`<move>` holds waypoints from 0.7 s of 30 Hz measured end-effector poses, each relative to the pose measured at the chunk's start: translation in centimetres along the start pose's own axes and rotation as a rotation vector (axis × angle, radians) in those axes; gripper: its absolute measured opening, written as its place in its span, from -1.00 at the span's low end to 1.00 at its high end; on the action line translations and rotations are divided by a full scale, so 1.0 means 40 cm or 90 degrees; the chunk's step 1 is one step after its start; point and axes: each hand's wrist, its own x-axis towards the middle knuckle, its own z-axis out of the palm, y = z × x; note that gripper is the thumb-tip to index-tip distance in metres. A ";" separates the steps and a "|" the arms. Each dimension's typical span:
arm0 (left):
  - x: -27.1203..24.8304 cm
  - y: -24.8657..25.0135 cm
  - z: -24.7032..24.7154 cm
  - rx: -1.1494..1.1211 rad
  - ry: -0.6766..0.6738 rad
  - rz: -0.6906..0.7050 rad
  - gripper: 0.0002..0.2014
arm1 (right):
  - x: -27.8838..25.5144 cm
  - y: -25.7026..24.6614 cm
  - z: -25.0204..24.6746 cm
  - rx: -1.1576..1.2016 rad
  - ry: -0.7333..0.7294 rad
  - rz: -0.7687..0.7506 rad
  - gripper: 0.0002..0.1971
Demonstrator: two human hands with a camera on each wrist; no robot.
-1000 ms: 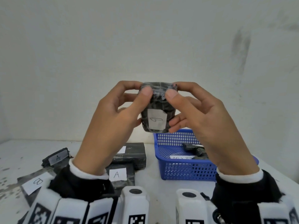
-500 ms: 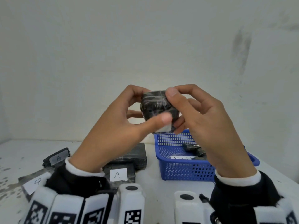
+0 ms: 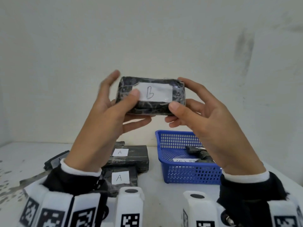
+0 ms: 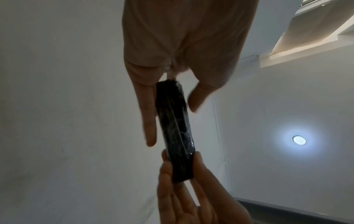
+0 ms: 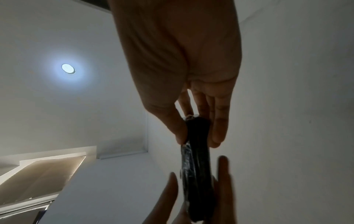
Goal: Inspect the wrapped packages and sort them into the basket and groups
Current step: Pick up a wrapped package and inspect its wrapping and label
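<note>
The package (image 3: 150, 95) is in the air between both hands, above the table and the blue basket (image 3: 185, 171). In the head view it now lies long side across with its white label facing the camera and reading "B"; half a second ago it was turned on end and the letter could not be read. So the inspection looks finished, and I judge it belongs with a B group, not with the two packages marked "A" (image 3: 119, 177) below. The left hand (image 3: 106, 115) holds the left end with thumb on front, the right hand (image 3: 201, 118) pinches the right end.

From the left wrist, the package (image 4: 176, 130) shows edge-on, thumb and fingers on either side.

From the right wrist, the package (image 5: 197, 163) is again edge-on, thumb and fingers pinching it.
</note>
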 end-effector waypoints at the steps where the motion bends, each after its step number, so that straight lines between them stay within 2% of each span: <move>1: -0.002 -0.001 -0.002 0.046 -0.026 -0.002 -0.37 | 0.000 -0.002 -0.002 0.006 0.008 -0.003 -0.42; 4: -0.004 -0.004 -0.012 0.162 -0.039 0.026 -0.23 | -0.001 -0.007 -0.007 0.014 0.014 0.004 -0.37; 7: -0.004 -0.008 -0.011 0.188 -0.033 0.040 -0.19 | -0.003 -0.011 -0.005 0.010 0.015 -0.001 -0.33; 10: -0.006 -0.013 -0.006 0.178 -0.025 0.052 -0.26 | -0.004 -0.011 0.005 -0.005 0.018 -0.008 -0.31; 21: -0.008 -0.012 0.010 0.153 -0.011 0.055 -0.46 | -0.005 -0.005 0.019 -0.024 0.074 -0.029 -0.42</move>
